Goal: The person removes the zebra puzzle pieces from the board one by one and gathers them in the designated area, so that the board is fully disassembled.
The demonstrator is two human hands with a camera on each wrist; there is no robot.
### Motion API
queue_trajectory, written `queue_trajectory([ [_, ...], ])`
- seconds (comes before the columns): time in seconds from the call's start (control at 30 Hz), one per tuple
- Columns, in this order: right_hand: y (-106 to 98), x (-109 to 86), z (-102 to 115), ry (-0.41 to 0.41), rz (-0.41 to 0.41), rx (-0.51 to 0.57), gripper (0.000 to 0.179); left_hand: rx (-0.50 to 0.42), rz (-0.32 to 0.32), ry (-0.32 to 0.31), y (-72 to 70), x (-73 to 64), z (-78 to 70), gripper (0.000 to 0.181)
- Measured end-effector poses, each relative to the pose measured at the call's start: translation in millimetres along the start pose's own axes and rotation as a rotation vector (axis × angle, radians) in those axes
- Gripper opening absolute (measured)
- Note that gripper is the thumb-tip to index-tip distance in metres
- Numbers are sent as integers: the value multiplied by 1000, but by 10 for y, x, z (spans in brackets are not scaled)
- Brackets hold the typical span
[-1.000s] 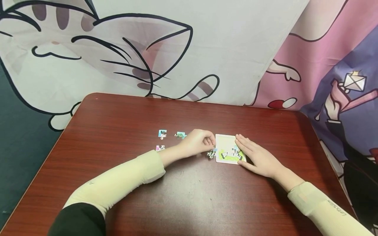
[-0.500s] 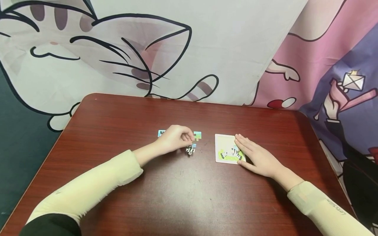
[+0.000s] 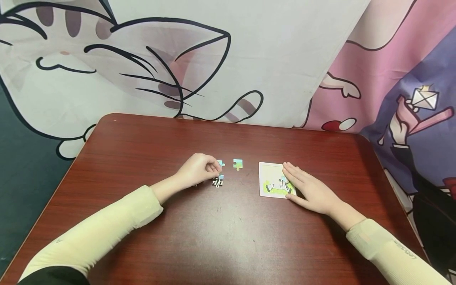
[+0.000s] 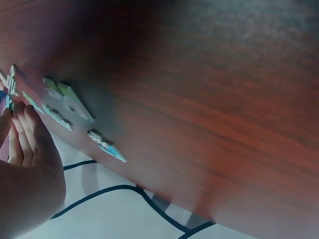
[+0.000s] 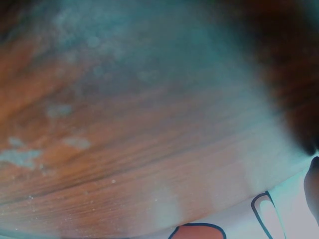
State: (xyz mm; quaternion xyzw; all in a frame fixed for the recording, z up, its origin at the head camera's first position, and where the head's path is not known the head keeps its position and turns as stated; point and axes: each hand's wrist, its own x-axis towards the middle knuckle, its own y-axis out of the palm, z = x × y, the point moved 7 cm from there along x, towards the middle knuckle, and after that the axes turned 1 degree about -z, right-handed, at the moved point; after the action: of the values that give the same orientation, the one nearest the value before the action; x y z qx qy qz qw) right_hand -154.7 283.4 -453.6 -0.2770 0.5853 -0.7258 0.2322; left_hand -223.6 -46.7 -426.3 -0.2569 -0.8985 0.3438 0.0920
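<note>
In the head view my left hand (image 3: 197, 171) is left of the table's middle, its thumb and fingertips pinching a black-and-white striped jigsaw piece (image 3: 218, 181) with a blue corner. That piece (image 4: 10, 97) shows edge-on at the fingertips in the left wrist view. My right hand (image 3: 311, 192) rests with straight fingers along the right edge of a square puzzle board (image 3: 272, 172). Zebra legs on green are visible in the board's lower part. A blue-and-green piece (image 3: 238, 164) lies between the board and my left hand. Another bluish piece (image 3: 221, 163) is partly hidden behind my left fingers.
Several loose pieces lie on the table in the left wrist view, one (image 4: 107, 145) apart from the others. The brown wooden table (image 3: 228, 237) ends at the back against a cartoon-cat cloth (image 3: 285, 59).
My left hand has moved left from beside the board, carrying the striped piece with it. Two blue-and-green pieces now show to its right. My right hand has stayed on the board.
</note>
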Motion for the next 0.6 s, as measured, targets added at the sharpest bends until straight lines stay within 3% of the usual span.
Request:
queue_trajectory([
  [0.6, 40, -5, -33, 15, 23, 1, 83, 79, -6, 15, 18, 12, 135, 5],
])
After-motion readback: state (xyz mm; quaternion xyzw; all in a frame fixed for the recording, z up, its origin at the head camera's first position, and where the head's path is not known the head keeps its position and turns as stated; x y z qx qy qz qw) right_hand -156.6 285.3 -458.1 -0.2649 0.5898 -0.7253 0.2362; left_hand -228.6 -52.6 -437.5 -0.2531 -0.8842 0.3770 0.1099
